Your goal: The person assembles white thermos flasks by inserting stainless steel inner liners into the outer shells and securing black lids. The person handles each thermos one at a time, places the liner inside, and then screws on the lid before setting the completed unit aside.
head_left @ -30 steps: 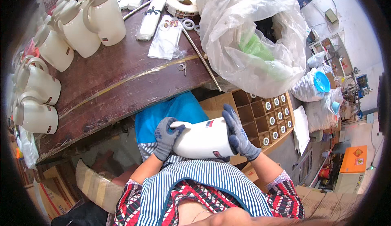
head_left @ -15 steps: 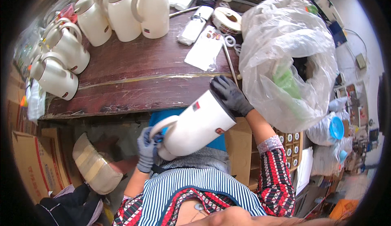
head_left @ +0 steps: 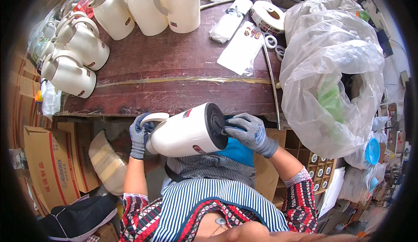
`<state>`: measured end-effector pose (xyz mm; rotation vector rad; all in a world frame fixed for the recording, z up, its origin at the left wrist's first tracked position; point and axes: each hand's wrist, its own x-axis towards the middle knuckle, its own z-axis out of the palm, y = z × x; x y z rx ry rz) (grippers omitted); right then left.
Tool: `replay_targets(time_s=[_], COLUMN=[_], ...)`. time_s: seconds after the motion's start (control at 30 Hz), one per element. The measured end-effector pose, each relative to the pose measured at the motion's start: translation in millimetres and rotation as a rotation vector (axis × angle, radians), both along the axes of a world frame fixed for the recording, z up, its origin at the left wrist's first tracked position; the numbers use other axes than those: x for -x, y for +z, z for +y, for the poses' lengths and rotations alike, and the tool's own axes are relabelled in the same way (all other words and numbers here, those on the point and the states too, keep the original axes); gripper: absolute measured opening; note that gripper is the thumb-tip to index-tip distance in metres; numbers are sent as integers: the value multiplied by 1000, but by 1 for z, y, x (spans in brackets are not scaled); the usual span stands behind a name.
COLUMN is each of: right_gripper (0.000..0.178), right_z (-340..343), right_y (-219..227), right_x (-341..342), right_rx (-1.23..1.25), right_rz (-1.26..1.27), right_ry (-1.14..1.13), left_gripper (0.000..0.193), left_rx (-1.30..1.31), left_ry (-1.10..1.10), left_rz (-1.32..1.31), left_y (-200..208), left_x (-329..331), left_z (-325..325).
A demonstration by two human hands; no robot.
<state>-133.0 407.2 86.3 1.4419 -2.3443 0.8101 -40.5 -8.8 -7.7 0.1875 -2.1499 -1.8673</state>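
Observation:
A white thermos jug (head_left: 185, 131) lies tilted on its side in front of the table edge, its black base (head_left: 215, 126) turned to the right. My left hand (head_left: 141, 133), in a grey-blue knit glove, is closed around the jug's handle (head_left: 156, 117). At the other end, my gloved right hand (head_left: 250, 133) has its bent fingers against the black base; their tips are partly hidden there. Small dark labels sit on the jug's side.
Several white jugs (head_left: 180, 6) stand at the table's back left. On the right are a large clear plastic bag (head_left: 331, 67), a label roll (head_left: 267, 16), a sheet of stickers (head_left: 239, 48) and a metal rod (head_left: 271, 85). Cardboard boxes (head_left: 54, 163) stand low at left.
The jug has swung closer to level, its base turning more into view. My right hand has moved from over the base's rim to its face. The view has shifted slightly.

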Motion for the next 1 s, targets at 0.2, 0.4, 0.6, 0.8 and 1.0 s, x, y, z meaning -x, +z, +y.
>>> replay_targets(time_s=[0.2, 0.4, 0.6, 0.8, 1.0], right_gripper=[31, 17, 21, 21, 11], right_z=[-20, -32, -29, -19, -30], right_y=[17, 35, 20, -17, 5], right_x=[7, -14, -30, -53, 34], right_rx=[56, 91, 119, 338, 199], right_rz=[-104, -602, -1150, -1700, -409], right_ry=[-37, -234, -540, -438, -582], left_gripper=[59, 58, 33, 36, 32], left_rx=[-98, 87, 304, 1239, 1894], left_ry=[52, 89, 192, 18, -15], left_rz=[-58, 11, 8, 525, 474], left_y=[-5, -10, 29, 164, 340], left_x=[1, -10, -22, -10, 42], left_z=[1, -1, 17, -2, -67])
